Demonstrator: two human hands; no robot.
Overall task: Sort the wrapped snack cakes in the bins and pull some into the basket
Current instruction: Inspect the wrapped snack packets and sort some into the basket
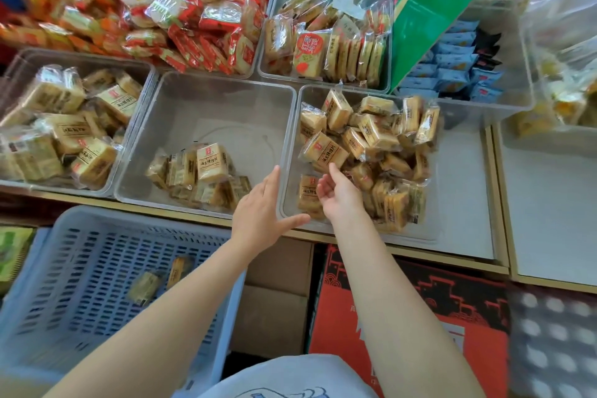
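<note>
Three clear plastic bins stand in a row on the shelf. The right bin (289, 152) holds a heap of wrapped snack cakes (365, 145). The middle bin (206, 97) has a small pile of the same cakes (200, 171) at its front. My left hand (261, 210) lies flat with straight fingers at the front corner between these two bins, touching the rim. My right hand (339, 194) hovers inside the right bin with loosely curled fingers, holding nothing, just in front of the heap. Below the shelf, a grey slotted basket (80, 268) contains two cakes (155, 281).
The left bin (142, 81) is full of similar cakes. Behind are red-wrapped snacks (181, 10), a bin of orange-labelled packs (326, 48), blue packs (452, 71) and a green carton (433, 3). Cardboard boxes (403, 317) stand on the floor beside the basket.
</note>
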